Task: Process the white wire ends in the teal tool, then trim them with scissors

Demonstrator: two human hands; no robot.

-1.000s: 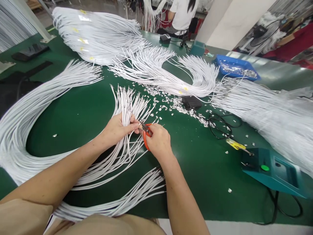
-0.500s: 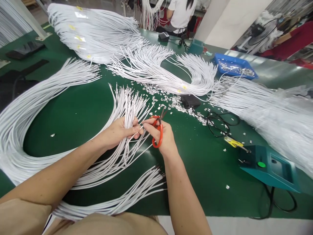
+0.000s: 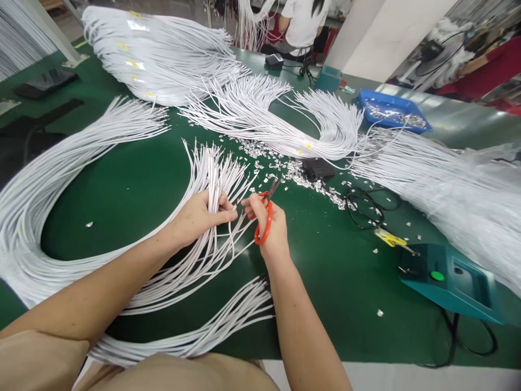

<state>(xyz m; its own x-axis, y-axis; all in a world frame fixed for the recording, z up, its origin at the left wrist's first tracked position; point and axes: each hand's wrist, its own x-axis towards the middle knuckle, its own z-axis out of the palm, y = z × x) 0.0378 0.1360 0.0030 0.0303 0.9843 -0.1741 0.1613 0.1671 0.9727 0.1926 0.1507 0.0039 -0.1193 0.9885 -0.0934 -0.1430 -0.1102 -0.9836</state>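
Observation:
My left hand [image 3: 199,216] grips a fanned bundle of thin white wires [image 3: 211,174] on the green table [image 3: 134,190], thumb and fingers pinched around it. My right hand [image 3: 271,231] holds orange-handled scissors [image 3: 265,216], the blades pointing up and away toward the far right. Its fingertips meet the left fingertips at a single wire end. A second bunch of white wires [image 3: 228,317] lies near the table's front edge under my right forearm.
Large white wire bundles [image 3: 163,54] cover the far and left table. Small metal scraps [image 3: 301,176] lie beyond my hands. A black box [image 3: 318,169], a black cable loop [image 3: 366,209], a teal machine [image 3: 451,282] and a blue tray [image 3: 393,111] sit right. A person sits behind.
My right hand turned the scissors from pointing at the wires near the left hand to pointing up and right, and shifted slightly right. The left hand kept its hold on the bundle.

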